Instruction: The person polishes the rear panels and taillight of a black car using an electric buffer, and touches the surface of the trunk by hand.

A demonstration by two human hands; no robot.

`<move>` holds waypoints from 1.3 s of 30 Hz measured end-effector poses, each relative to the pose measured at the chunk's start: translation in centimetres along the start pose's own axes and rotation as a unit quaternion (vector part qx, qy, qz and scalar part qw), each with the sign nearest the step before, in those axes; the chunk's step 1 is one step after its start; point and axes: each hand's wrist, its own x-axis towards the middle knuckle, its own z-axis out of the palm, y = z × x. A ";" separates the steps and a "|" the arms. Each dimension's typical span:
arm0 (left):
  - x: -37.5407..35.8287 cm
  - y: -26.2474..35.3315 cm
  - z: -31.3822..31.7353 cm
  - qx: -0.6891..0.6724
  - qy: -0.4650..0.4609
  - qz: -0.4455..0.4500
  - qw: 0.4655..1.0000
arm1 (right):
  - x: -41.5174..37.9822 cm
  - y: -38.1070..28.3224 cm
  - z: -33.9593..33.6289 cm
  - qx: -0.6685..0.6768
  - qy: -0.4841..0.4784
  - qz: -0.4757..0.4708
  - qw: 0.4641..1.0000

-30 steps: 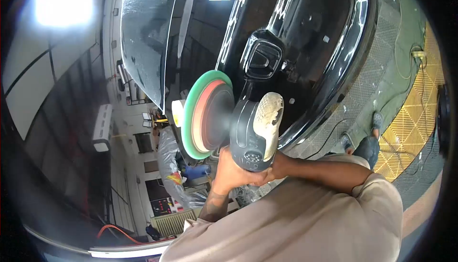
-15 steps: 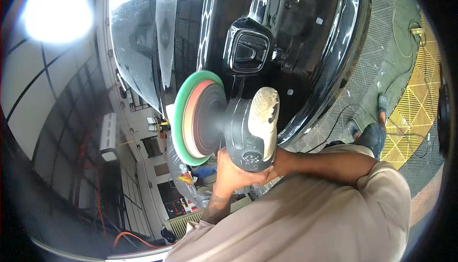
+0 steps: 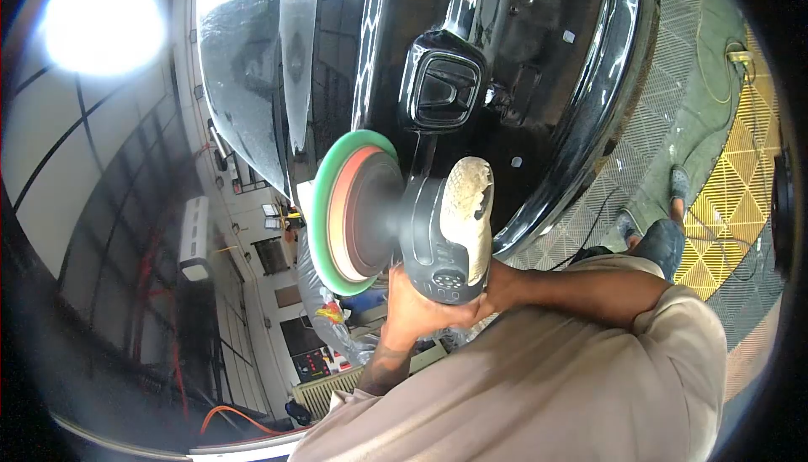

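A black power polisher (image 3: 421, 235) with a green and orange round pad (image 3: 341, 214) is held up in front of the car's black rear panel (image 3: 539, 33). The pad faces left and its backing looks blurred. My left hand (image 3: 412, 306) is closed round the lower part of the tool. At the tool's lower right, my right hand (image 3: 498, 287) grips it too, its fingers mostly hidden behind the body. Whether the pad touches the car cannot be made out. A square badge (image 3: 443, 92) sits on the panel above the polisher.
Grey and yellow floor tiles (image 3: 732, 176) lie at the right, with cables across them. A lower leg and shoe (image 3: 679, 183) show there. Plastic sheeting (image 3: 316, 294) hangs left of my left hand. An orange hose (image 3: 231, 411) runs at the lower left.
The polisher and both hands have shifted very slightly right and down in the view. The car has also moved slightly to the right in the view. My grip looks the same.
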 end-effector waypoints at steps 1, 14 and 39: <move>-0.2 -0.1 0.1 0.000 -0.001 -0.001 1.000 | -0.1 -0.1 0.1 0.010 0.016 -0.004 1.000; -0.8 -0.9 -0.2 0.038 -0.129 -0.126 0.983 | -0.7 0.8 0.9 0.035 -0.006 0.079 0.996; 14.9 12.2 -0.5 0.064 -0.052 0.005 0.997 | 2.4 -13.7 -9.8 0.199 0.116 0.018 0.973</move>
